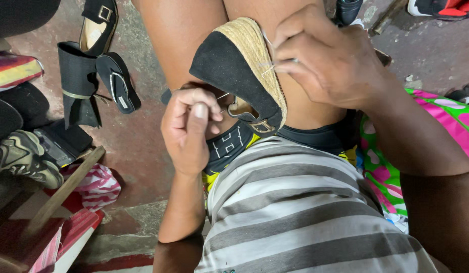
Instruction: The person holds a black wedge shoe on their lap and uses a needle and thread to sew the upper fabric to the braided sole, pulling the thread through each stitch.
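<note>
Footwear on floor at far left, counted: one buckled flat [98, 25], one flip-flop [118, 81], one tall black wedge [78, 76], one sneaker [22, 156]; darker shapes beside these too unclear to count. Below, one wooden stick [62, 192] leaning over one striped cloth [95, 187].

Left hand [191, 129]: clenched, thumb and forefinger pinched on something thin and pale running toward the shoe; needle or thread end, too small to tell.

Shoe [234, 65], one only: black upper, woven rope sole, metal buckle at lower end. Lies wedged between the bare thighs, sole turned toward the right, just above the striped shirt [295, 202].

Right hand [325, 60]: fingers closed against the rope edge, grasping one pale thread [267, 65] drawn taut from the sole.

Handling, as judged: light; sole block stiff, rope facing rough and grippy, upper soft and easily creased. Best held by the firm sole sides, not by strap or buckle. Thread thin, likely to slip or snap under a jerk.

At far right, one floral cloth [386, 172].
</note>
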